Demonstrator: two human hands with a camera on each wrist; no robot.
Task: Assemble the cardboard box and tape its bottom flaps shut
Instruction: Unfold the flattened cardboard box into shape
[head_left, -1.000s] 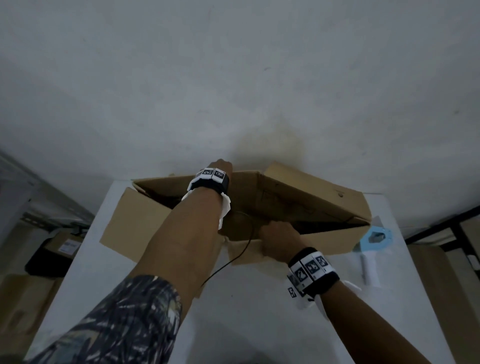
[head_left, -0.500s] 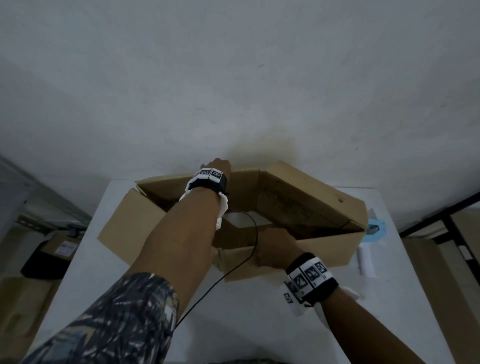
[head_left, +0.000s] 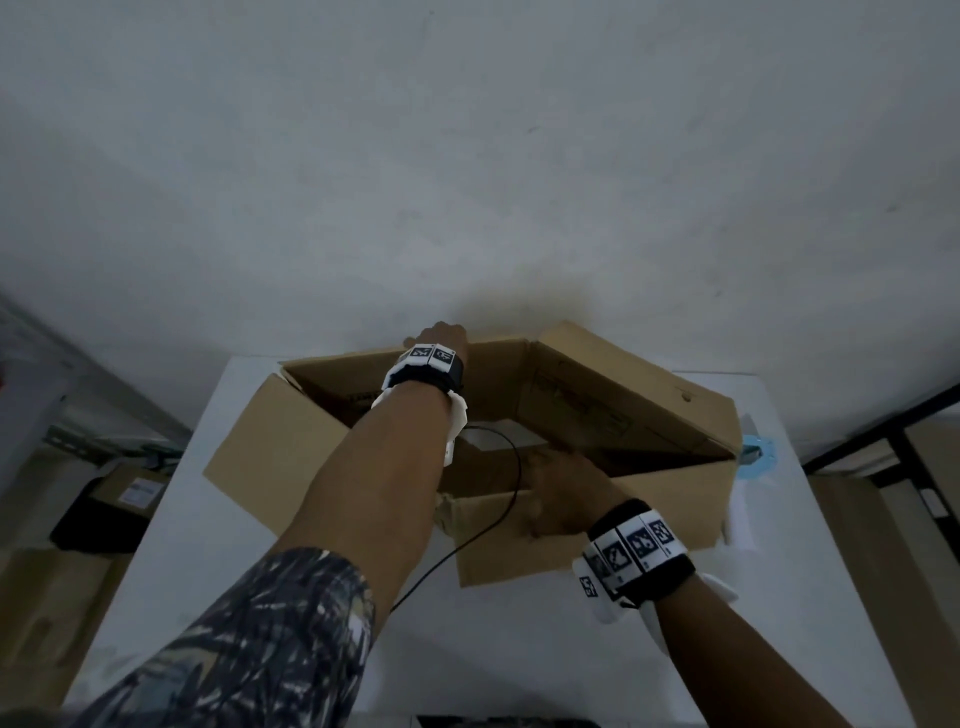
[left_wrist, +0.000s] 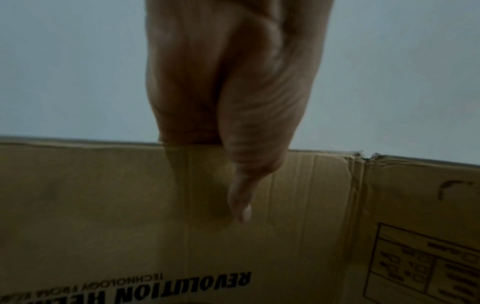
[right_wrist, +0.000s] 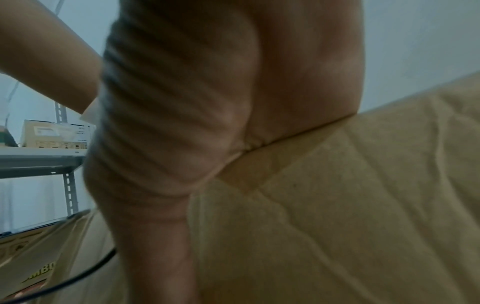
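On white table (head_left: 270, 597) | cardboard box (head_left: 649, 395) part-opened, flaps untaped (tape dispenser (head_left: 753, 457) untouched) | left hand (head_left: 441, 335) gripped far wall, right hand (head_left: 561, 493) gripped near wall.

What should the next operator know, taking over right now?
Left hand: grip on the far wall's top edge of the cardboard box, thumb inside.
Right hand: grip on the near wall's top edge.
Box sits on the white table, pulled open into shape; table shows through the middle, flaps unfolded.
Tape gun lies behind the box's right end, mostly hidden.
Left: square the box, fold the bottom flaps, tape them.
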